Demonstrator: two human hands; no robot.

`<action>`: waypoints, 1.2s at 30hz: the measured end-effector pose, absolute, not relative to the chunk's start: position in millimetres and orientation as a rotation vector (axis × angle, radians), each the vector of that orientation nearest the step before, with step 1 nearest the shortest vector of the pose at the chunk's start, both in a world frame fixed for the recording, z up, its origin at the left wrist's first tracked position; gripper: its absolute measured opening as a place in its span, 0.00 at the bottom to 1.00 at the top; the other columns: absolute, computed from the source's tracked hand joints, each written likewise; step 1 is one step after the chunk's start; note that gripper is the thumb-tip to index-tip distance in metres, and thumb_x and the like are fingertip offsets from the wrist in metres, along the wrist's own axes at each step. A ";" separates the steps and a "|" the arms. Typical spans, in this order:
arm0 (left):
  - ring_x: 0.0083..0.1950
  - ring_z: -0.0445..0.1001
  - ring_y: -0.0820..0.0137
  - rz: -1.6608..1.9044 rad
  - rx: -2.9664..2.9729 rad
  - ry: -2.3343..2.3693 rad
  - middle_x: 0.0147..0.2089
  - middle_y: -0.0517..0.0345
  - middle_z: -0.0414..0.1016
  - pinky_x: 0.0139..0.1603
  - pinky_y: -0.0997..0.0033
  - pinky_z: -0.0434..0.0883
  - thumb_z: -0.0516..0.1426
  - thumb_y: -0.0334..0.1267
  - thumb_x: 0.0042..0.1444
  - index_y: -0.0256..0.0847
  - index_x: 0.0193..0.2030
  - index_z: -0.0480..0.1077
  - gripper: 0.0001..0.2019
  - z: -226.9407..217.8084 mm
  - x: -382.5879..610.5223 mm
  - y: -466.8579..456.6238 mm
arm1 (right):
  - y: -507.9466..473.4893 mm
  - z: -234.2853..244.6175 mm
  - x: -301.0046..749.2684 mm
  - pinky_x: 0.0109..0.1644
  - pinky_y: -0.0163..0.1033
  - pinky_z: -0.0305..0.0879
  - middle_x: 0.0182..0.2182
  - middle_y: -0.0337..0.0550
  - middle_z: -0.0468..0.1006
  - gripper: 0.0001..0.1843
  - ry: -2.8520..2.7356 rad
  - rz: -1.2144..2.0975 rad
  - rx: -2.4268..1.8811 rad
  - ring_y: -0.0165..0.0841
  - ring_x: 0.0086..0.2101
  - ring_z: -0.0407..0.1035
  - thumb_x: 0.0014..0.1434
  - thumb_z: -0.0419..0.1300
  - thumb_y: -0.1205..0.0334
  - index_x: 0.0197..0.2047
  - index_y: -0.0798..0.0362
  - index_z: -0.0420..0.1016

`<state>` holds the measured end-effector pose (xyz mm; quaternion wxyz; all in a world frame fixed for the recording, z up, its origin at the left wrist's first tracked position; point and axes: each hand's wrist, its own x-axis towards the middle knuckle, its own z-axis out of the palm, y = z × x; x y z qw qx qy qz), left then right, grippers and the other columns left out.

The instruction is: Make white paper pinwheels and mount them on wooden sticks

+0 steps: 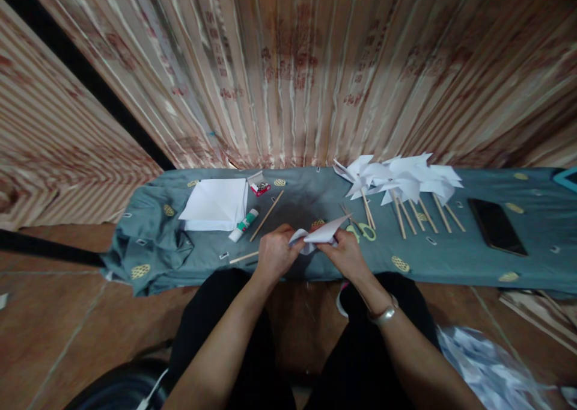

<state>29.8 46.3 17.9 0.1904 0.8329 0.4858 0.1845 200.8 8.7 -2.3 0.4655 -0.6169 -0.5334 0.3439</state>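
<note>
Between my two hands is a white paper pinwheel (322,234) with its blades curled inward and one pointed corner sticking out to the right. My left hand (277,252) is closed on its left side, the fingers pinching the paper. On the other side my right hand (346,253) also grips it, thumb toward the middle. The fingertips are partly hidden by the paper. Just beyond my right hand lie scissors (367,232) with pale green handles. Near my left hand are a wooden stick (267,216) and a second stick (243,257).
A stack of white paper squares (216,205) lies at the left, beside a glue stick (243,225) and a small red box (260,187). Several finished pinwheels (406,178) on sticks lie at the right, then a black phone (496,226). A patterned curtain (293,67) hangs behind the cloth-covered bench (315,272).
</note>
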 end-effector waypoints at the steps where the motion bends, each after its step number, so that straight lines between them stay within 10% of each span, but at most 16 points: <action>1: 0.37 0.76 0.66 0.520 2.327 1.365 0.36 0.52 0.76 0.37 0.72 0.66 0.55 0.42 0.61 0.40 0.40 0.79 0.12 18.1 29.8 46.2 | 8.7 -1.3 201.0 0.45 0.45 0.71 0.37 0.46 0.84 0.15 -1.304 0.855 -1.506 0.42 0.38 0.77 0.48 0.63 0.59 0.40 0.53 0.80; 36: 0.41 0.73 0.64 0.886 1.606 0.898 0.40 0.52 0.74 0.45 0.68 0.68 0.57 0.26 0.46 0.37 0.39 0.73 0.12 21.2 23.3 -27.9 | -17.0 57.4 222.3 0.33 0.34 0.63 0.28 0.40 0.79 0.13 -1.892 0.968 -1.509 0.33 0.29 0.70 0.51 0.58 0.61 0.37 0.56 0.80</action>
